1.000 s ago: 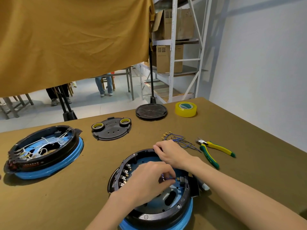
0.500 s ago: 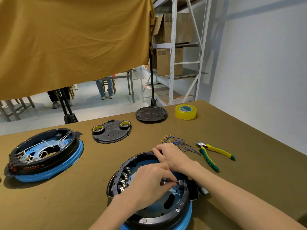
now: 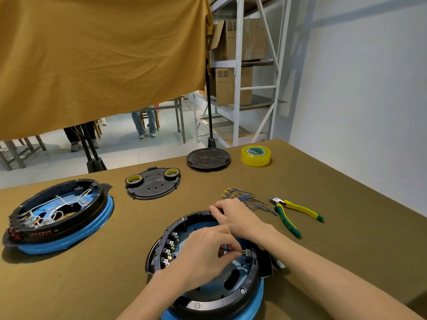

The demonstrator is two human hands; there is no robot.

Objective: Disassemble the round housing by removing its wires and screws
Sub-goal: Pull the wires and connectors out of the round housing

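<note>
Round housing (image 3: 208, 294): near centre of table (image 3: 346, 239) | left hand (image 3: 203, 257): fingers pinch a blue wire (image 3: 228, 250) at the housing's right inner wall | right hand (image 3: 235, 218): fingers curled over far rim, gripping it | pulled wires (image 3: 245, 199) lie just beyond.

Open cloth lies left of the near housing (image 3: 208, 294).
Loose wires (image 3: 248, 199) and pliers (image 3: 293, 213) crowd its right.

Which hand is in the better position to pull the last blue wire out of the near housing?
Left. The left hand already pinches the blue wire at its connector inside the near housing. The right hand grips the far rim, well placed to steady it.
</note>
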